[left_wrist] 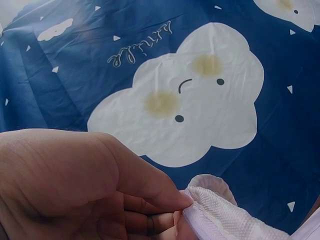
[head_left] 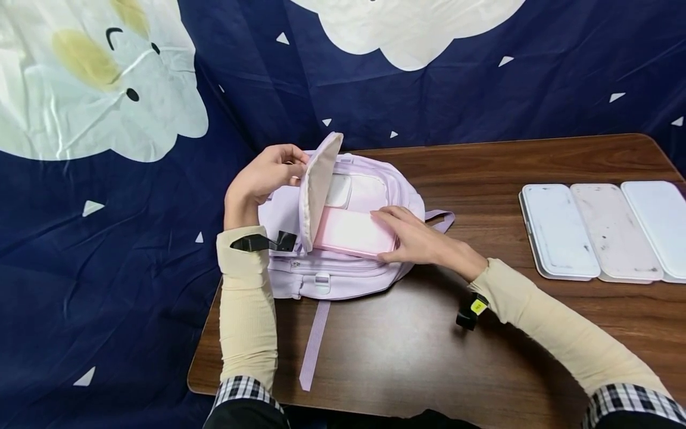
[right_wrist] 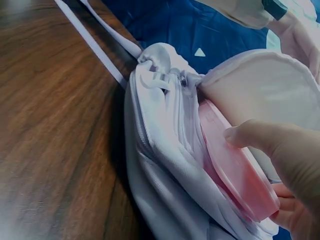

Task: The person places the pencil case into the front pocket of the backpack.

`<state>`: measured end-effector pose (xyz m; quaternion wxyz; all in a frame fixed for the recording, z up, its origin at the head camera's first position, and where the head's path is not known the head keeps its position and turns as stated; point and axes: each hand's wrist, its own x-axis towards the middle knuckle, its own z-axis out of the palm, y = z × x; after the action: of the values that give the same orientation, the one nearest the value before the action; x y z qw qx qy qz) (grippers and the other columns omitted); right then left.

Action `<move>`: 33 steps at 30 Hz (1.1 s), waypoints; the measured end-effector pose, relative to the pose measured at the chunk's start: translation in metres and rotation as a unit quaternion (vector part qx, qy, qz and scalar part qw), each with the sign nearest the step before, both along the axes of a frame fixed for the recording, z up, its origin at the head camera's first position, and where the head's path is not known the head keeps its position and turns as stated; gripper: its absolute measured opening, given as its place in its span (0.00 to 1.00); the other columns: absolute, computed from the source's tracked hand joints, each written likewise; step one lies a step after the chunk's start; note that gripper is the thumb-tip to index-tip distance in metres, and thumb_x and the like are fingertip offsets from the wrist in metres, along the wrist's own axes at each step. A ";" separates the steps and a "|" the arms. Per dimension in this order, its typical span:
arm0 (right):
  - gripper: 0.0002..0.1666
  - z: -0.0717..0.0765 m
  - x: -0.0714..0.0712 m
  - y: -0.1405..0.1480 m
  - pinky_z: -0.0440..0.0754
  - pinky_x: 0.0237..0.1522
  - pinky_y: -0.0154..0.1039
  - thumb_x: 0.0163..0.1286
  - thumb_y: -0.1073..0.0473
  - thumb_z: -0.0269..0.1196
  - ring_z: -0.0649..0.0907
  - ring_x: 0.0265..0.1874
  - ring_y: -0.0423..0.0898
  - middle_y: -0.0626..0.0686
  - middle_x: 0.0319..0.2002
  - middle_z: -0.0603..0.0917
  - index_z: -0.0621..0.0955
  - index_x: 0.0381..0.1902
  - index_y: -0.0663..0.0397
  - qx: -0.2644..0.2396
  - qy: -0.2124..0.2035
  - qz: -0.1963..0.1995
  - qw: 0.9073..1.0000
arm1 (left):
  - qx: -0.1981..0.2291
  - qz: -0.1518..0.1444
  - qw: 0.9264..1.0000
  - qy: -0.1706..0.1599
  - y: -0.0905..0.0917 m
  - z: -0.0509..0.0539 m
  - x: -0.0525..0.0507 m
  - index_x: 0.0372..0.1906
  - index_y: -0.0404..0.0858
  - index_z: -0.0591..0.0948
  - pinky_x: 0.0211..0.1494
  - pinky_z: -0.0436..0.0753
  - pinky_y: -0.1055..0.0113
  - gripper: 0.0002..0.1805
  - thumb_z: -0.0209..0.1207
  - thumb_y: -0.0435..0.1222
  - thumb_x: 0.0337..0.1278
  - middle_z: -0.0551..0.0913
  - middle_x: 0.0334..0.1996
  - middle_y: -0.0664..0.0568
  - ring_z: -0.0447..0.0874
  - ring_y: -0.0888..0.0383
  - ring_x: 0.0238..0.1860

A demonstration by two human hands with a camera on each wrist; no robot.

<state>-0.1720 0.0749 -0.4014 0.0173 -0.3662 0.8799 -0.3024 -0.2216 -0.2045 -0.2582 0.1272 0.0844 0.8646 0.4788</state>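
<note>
Hanging behind the table: a dark blue cloth (head_left: 257, 71) printed with white clouds and small triangles.
Table: brown wood grain (head_left: 474, 205), carrying the bag and a row of boxes.
Backpack: pale purple (head_left: 364, 285), lying on the left part of the table, its pocket open toward me.
Row at the right: three flat boxes side by side, a white one (head_left: 560, 229), a pinkish one with dark marks (head_left: 616, 232) and another white one (head_left: 659, 223).
Flap: pale-lined (head_left: 321, 185), held raised above the pocket.
Pink box: in the open pocket (head_left: 348, 232), its left end behind the flap.
Right hand: at the box's right end (head_left: 412, 238), thumb on the near side and fingers on the far side, gripping it.
Left hand: at the flap (head_left: 265, 176), thumb and fingers narrowed, pinching its edge.
Strap: pale purple (head_left: 315, 348), trailing from the bag toward the near table edge.
White item: round-cornered (head_left: 339, 190), just beyond the pink box, partly hidden by the flap.
</note>
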 end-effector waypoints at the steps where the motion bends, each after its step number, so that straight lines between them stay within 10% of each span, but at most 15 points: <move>1: 0.53 0.000 -0.002 -0.001 0.63 0.68 0.51 0.50 0.45 0.73 0.67 0.65 0.55 0.61 0.64 0.69 0.65 0.68 0.61 0.001 -0.001 0.001 1.000 | -0.002 -0.001 1.000 0.000 0.000 0.000 0.000 0.47 0.27 0.74 0.37 0.79 0.73 0.10 0.49 0.26 0.62 0.76 0.37 0.50 0.78 0.62 0.33; 26: 0.54 -0.019 -0.031 -0.055 0.59 0.71 0.48 0.51 0.48 0.74 0.64 0.67 0.57 0.63 0.66 0.65 0.63 0.69 0.63 -0.030 -0.025 -0.005 0.999 | 0.011 -0.008 1.000 0.003 0.003 0.001 0.000 0.47 0.27 0.74 0.38 0.80 0.74 0.10 0.49 0.24 0.61 0.76 0.37 0.51 0.77 0.62 0.33; 33: 0.45 -0.006 -0.027 -0.058 0.65 0.68 0.47 0.61 0.55 0.66 0.70 0.64 0.56 0.65 0.65 0.67 0.60 0.70 0.65 -0.083 -0.137 -0.097 0.982 | 0.012 -0.006 1.000 0.002 0.001 0.000 0.000 0.47 0.27 0.74 0.38 0.80 0.74 0.10 0.50 0.24 0.61 0.76 0.36 0.51 0.78 0.63 0.33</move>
<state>-0.1989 0.0166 -0.4070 0.0777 -0.2347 0.8723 -0.4219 -0.2219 -0.2033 -0.2579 0.1271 0.0922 0.8587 0.4878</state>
